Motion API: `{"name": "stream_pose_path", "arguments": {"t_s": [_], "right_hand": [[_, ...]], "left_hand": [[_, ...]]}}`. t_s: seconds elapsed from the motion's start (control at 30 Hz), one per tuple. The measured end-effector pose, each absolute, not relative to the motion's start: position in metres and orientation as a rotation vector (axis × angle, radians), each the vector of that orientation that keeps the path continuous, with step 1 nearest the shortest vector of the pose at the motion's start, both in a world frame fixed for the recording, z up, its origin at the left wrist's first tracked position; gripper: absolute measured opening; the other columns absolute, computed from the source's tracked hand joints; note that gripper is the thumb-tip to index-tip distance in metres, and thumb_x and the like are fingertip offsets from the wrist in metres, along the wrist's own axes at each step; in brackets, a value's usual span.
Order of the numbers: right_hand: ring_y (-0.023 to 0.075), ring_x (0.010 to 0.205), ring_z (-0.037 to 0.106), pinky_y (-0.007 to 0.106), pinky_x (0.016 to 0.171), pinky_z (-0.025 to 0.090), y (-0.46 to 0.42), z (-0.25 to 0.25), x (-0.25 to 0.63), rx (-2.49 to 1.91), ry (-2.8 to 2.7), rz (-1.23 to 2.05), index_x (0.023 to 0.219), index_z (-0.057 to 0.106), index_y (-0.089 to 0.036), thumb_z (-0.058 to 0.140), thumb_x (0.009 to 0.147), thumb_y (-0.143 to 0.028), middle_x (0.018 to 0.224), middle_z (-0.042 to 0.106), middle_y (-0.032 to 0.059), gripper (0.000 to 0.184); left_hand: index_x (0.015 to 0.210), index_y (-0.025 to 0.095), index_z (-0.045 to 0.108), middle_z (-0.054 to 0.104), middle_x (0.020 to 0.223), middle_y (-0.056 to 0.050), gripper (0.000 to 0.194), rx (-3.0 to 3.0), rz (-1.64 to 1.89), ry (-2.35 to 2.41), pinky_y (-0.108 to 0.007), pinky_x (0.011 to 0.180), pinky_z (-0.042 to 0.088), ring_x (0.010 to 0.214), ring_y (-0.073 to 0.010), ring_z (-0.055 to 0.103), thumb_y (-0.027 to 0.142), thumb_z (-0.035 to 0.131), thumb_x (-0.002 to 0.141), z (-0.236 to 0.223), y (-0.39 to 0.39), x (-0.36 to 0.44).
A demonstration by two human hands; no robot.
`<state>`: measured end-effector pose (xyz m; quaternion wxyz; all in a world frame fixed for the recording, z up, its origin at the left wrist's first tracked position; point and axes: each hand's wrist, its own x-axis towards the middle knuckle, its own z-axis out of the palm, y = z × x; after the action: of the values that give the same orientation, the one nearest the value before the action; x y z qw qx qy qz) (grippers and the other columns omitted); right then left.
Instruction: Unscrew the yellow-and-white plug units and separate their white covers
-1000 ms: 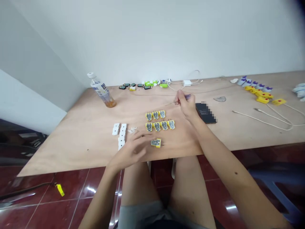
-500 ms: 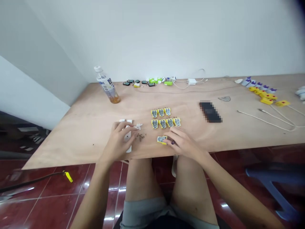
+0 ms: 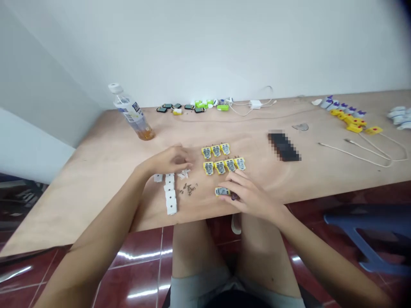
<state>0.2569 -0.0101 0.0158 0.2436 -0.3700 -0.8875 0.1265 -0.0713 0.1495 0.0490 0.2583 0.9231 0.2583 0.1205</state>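
Observation:
My right hand (image 3: 245, 193) rests at the table's front. Its fingertips grip a yellow-edged plug (image 3: 222, 191) with a grey inside, and a screwdriver's purple handle (image 3: 235, 196) shows under the fingers. My left hand (image 3: 171, 161) is further back, with fingers curled and the thumb towards them; whatever they hold, if anything, is hidden. Below it lie small white strips (image 3: 184, 173) and a loose pile of screws (image 3: 190, 189). White covers (image 3: 171, 201), each with a dark hole, form a column to their left. Several more open yellow plugs (image 3: 219, 167) stand in two rows beyond my right hand.
A drink bottle (image 3: 133, 115) leans at the back left. Small dark and green devices (image 3: 205, 104) and a white charger (image 3: 255, 104) line the wall. A dark phone-like slab (image 3: 284, 147), cables (image 3: 359, 153) and yellow and purple pieces (image 3: 349, 117) lie to the right.
My right hand came down from the back with the screwdriver to the single plug. My left hand moved from beside that plug to the white covers, then further back above the white strips.

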Motion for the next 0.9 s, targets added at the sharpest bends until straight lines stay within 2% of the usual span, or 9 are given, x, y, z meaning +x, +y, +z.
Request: {"name": "stream_pose_path", "arguments": {"t_s": [0.1, 0.23, 0.47, 0.9], "right_hand": [[0.0274, 0.105, 0.057, 0.044, 0.097, 0.054, -0.004, 0.021, 0.238, -0.965, -2.467, 0.255, 0.114, 0.075, -0.019, 0.064, 0.112, -0.020, 0.111, 0.067, 0.0101, 0.011], [0.0267, 0.103, 0.055, 0.041, 0.094, 0.053, 0.012, 0.023, 0.209, -0.909, -2.555, 0.161, 0.102, 0.074, -0.020, 0.065, 0.105, -0.006, 0.106, 0.066, 0.0087, 0.016], [0.0257, 0.106, 0.058, 0.041, 0.098, 0.054, 0.029, 0.024, 0.185, -0.800, -2.601, 0.091, 0.102, 0.073, -0.019, 0.069, 0.106, -0.007, 0.107, 0.071, 0.0072, 0.013], [0.0263, 0.104, 0.061, 0.041, 0.096, 0.055, 0.029, 0.018, 0.182, -0.802, -2.598, 0.095, 0.105, 0.068, -0.019, 0.064, 0.104, -0.007, 0.105, 0.070, 0.0086, 0.012]], "left_hand": [[0.105, 0.023, 0.088, 0.083, 0.104, -0.006, 0.028, 2.544, 0.269, 0.705, -0.038, 0.097, 0.050, 0.098, -0.0249, 0.068, 0.044, 0.070, 0.108, 0.047, 0.142, -0.081], [0.108, 0.025, 0.089, 0.082, 0.106, -0.007, 0.024, 2.542, 0.242, 0.732, -0.039, 0.100, 0.052, 0.104, -0.0269, 0.068, 0.043, 0.073, 0.107, 0.048, 0.137, -0.088], [0.104, 0.023, 0.089, 0.081, 0.111, -0.008, 0.018, 2.521, 0.240, 0.741, -0.039, 0.100, 0.052, 0.111, -0.0280, 0.067, 0.036, 0.076, 0.102, 0.045, 0.138, -0.089], [0.099, 0.023, 0.089, 0.080, 0.101, -0.008, 0.015, 2.546, 0.326, 0.669, -0.040, 0.096, 0.053, 0.104, -0.0269, 0.068, 0.029, 0.076, 0.102, 0.036, 0.137, -0.081]]}}
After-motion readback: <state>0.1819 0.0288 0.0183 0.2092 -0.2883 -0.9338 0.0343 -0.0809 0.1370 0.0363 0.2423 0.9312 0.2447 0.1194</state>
